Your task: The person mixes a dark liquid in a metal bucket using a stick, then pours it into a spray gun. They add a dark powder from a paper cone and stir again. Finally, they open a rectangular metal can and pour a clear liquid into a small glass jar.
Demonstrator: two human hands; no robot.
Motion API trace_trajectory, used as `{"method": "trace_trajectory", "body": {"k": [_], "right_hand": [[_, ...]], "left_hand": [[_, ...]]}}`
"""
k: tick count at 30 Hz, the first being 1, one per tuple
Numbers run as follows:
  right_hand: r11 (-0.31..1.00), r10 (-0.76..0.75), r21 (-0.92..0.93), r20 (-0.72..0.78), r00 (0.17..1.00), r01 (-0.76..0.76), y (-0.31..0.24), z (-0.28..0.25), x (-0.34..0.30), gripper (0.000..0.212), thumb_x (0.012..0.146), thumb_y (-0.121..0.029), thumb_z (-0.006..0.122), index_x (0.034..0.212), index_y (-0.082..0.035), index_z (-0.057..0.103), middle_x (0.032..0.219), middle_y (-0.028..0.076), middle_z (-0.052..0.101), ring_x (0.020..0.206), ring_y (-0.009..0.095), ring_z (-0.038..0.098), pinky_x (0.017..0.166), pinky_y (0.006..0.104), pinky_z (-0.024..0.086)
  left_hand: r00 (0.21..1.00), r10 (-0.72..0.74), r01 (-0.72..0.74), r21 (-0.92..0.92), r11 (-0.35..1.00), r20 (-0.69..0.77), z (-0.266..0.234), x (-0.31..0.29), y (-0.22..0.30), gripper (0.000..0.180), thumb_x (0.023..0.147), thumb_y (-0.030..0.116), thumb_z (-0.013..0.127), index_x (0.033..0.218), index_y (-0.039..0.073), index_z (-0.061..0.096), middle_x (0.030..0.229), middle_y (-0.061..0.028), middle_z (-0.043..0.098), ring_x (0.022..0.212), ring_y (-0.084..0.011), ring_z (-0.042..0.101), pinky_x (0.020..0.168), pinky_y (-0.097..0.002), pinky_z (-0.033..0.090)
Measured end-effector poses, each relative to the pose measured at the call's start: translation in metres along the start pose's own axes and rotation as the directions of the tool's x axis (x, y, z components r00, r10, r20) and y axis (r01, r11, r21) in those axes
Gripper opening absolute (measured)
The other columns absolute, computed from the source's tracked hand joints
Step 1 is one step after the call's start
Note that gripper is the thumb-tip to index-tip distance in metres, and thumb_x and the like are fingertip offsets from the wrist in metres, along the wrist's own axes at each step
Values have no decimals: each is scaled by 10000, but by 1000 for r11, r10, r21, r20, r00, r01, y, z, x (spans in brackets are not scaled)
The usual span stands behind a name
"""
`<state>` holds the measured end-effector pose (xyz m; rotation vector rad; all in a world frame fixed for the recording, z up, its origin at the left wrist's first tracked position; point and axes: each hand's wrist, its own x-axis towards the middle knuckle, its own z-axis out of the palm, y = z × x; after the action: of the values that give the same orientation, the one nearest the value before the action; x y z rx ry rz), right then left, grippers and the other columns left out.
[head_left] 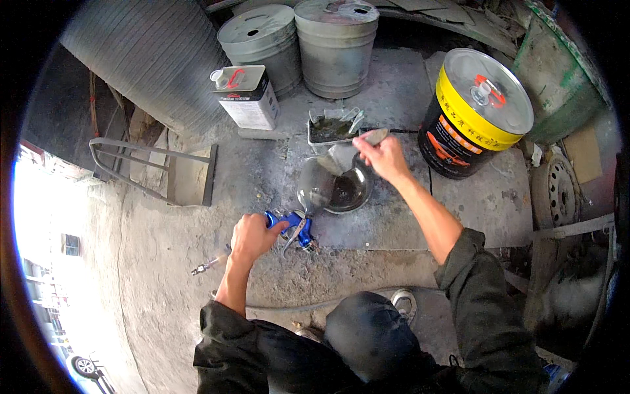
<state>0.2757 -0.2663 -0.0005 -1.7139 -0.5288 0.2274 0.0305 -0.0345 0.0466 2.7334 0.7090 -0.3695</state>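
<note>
My left hand [254, 238] is closed around a blue spray gun [298, 230], held low over the stained floor. Its round, greyish cup [316, 185] leans over the left rim of a metal bowl [357, 200] with dark liquid in it. Between the thumb and fingers of my right hand [386, 157] is a wide flat brush [342, 157], its pale bristles pointing down and left, at the cup's upper edge and above the bowl. Whether the bristles touch the cup I cannot tell. Just beyond stands a small rectangular tray [316, 139] holding dark liquid and several thin items.
A black-and-yellow pail [459, 125] stands on the right, near a wheel rim [558, 190]. Farther back are a rectangular can [248, 108] and two grey metal drums [338, 52] [262, 49]. A metal frame [210, 174] lies left; a hose [282, 306] crosses by my feet.
</note>
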Motion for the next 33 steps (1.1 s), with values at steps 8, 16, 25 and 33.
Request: {"method": "trace_trajectory", "body": {"k": [8, 16, 25, 33], "right_hand": [[992, 100, -72, -25, 995, -101, 45, -4, -9, 262, 867, -299, 736, 835, -39, 717, 642, 78, 673, 532, 153, 631, 484, 312, 465], [945, 56, -326, 107, 993, -18, 71, 27, -59, 305, 856, -393, 717, 890, -90, 722, 750, 108, 702, 669, 263, 682, 608, 374, 507], [890, 130, 415, 159, 979, -186, -4, 0, -33, 246, 927, -254, 684, 894, -10, 678, 685, -1, 623, 551, 63, 555, 478, 219, 426], [814, 288, 506, 76, 955, -285, 5, 8, -30, 292, 890, -317, 715, 805, -39, 693, 636, 22, 645, 518, 80, 569, 454, 242, 413]], "left_hand": [[995, -76, 83, -129, 988, 58, 3, 7, -17, 605, 831, 555, 682, 653, -24, 687, 600, -215, 631, 600, -360, 662, 629, -440, 529], [976, -106, 178, -417, 891, 190, -9, 5, -8, 590, 908, 450, 666, 599, -50, 624, 506, -93, 591, 389, -148, 561, 403, -305, 448], [956, -79, 213, -479, 852, 284, -6, 4, -1, 572, 927, 458, 639, 626, -28, 633, 518, -79, 583, 415, -135, 554, 402, -301, 434], [938, -73, 268, -577, 771, 338, -4, -2, -4, 580, 932, 487, 617, 637, -13, 625, 537, -63, 575, 414, -130, 520, 395, -293, 399]]}}
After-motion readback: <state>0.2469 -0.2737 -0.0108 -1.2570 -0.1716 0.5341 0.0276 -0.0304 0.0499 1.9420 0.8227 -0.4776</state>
